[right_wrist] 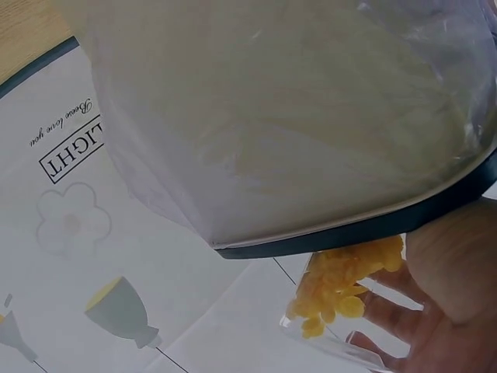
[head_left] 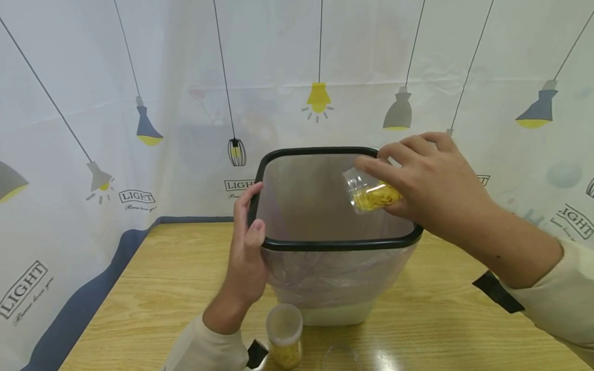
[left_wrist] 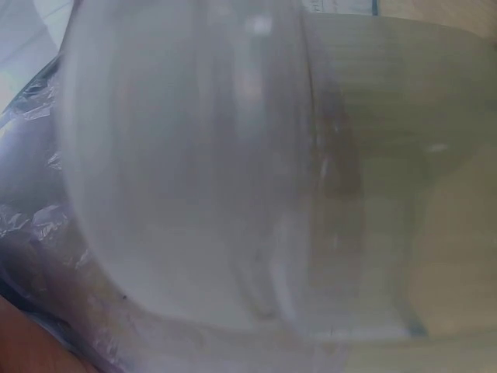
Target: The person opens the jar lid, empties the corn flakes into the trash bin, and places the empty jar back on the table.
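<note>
A trash bin (head_left: 325, 309) with a black rim and a thin plastic liner (head_left: 334, 273) stands on the table. At its left side my left hand (head_left: 246, 252) grips the rim, thumb inside the near corner. My right hand (head_left: 427, 180) holds a clear plastic jar (head_left: 373, 193) over the bin's opening, tipped with its mouth toward the left. Yellow pieces (right_wrist: 342, 284) lie inside this jar; the right wrist view shows them through the clear wall. The bottom of the bin's inside is hidden in the head view.
A second jar (head_left: 284, 335) with yellow contents stands upright near the left wrist, and it fills the left wrist view, blurred. A clear round lid (head_left: 342, 358) lies at the table's front. Behind the wooden table (head_left: 162, 273) hangs a lamp-printed curtain (head_left: 185, 123).
</note>
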`<state>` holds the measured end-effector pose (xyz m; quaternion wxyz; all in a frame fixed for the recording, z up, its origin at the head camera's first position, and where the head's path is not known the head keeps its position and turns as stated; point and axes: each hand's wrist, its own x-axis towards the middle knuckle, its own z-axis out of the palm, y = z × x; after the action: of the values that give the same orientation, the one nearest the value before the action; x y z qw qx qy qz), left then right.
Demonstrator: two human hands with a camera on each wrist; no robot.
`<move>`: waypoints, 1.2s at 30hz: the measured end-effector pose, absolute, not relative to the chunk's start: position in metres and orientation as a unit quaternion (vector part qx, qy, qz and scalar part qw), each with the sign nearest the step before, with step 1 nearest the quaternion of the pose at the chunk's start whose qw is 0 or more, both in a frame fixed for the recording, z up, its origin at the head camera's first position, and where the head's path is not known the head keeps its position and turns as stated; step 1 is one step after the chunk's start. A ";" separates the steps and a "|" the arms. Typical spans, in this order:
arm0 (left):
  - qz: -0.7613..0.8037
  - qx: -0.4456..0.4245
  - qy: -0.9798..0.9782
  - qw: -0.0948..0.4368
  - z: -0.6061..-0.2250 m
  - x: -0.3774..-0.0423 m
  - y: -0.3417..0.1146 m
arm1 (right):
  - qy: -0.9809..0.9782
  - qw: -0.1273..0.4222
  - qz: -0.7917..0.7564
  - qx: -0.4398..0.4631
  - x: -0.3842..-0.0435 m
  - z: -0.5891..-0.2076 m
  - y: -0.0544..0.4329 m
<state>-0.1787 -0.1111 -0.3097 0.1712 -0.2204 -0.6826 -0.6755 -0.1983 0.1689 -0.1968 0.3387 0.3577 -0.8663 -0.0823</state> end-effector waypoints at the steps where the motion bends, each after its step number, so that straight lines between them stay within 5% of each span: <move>1: -0.675 -0.221 -0.683 0.171 -0.310 -0.179 -0.111 | -0.866 0.339 -0.084 0.358 -0.198 -0.197 0.169; 36: -0.671 -0.211 -0.689 0.176 -0.309 -0.178 -0.110 | -0.856 0.339 -0.112 0.373 -0.198 -0.196 0.168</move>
<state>-0.1783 -0.1103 -0.3088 0.1764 -0.2109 -0.6888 -0.6707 -0.1976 0.1677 -0.1957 0.3389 0.3729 -0.8565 -0.1118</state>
